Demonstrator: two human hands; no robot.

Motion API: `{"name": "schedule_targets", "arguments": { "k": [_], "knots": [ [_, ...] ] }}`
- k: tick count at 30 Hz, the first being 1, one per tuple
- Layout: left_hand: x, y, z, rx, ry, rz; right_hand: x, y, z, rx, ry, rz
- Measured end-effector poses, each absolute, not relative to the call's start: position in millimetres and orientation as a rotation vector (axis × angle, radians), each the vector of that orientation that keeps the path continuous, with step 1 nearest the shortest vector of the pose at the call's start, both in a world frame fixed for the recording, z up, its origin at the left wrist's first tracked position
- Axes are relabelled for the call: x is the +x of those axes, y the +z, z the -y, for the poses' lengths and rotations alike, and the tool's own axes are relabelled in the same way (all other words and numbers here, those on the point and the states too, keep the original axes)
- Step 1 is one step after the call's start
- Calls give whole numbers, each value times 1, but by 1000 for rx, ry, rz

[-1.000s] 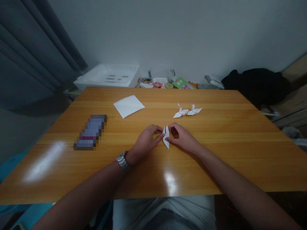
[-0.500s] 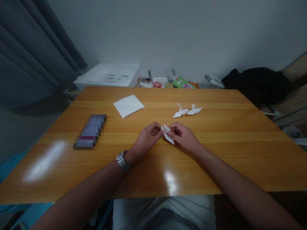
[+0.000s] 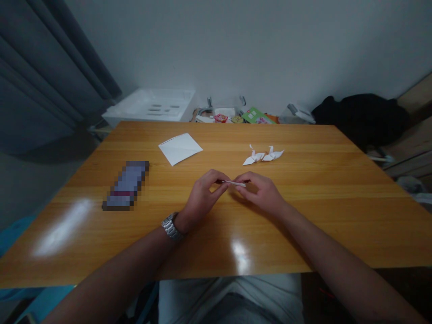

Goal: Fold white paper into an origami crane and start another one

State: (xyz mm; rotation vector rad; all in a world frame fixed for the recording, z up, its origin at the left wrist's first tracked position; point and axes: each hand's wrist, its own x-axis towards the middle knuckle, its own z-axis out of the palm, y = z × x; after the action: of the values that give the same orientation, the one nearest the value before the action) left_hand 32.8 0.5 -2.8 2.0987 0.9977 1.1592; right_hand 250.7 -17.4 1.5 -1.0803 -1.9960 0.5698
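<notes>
A small piece of folded white paper is held between my two hands, seen nearly edge-on as a thin strip. My left hand, with a metal watch on the wrist, pinches its left end between thumb and fingers. At the other end, my right hand grips it the same way. Both hands are just above the middle of the table. Beyond my right hand stand two folded paper cranes, side by side. Farther left lies a flat white sheet of paper with a row of punched holes along one edge.
A pixelated phone-like object lies on the left of the wooden table. Behind the table's far edge are a white plastic tray, a green booklet and small items. A black cloth-like heap is at the right.
The folded paper has been tilted from showing its flat, pointed face to nearly edge-on. Both hands have turned slightly with it. The cranes and the sheet stay in place.
</notes>
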Motion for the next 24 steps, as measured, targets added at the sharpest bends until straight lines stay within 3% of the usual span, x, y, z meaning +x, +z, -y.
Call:
{"name": "schedule_targets", "arguments": {
  "k": [10, 24],
  "knots": [
    [31, 1, -1, 2093, 1254, -952, 252, -8, 17, -980, 1000, 1763],
    [32, 1, -2, 2139, 1201, -890, 254, 0, 12, -969, 547, 1935]
  ]
}}
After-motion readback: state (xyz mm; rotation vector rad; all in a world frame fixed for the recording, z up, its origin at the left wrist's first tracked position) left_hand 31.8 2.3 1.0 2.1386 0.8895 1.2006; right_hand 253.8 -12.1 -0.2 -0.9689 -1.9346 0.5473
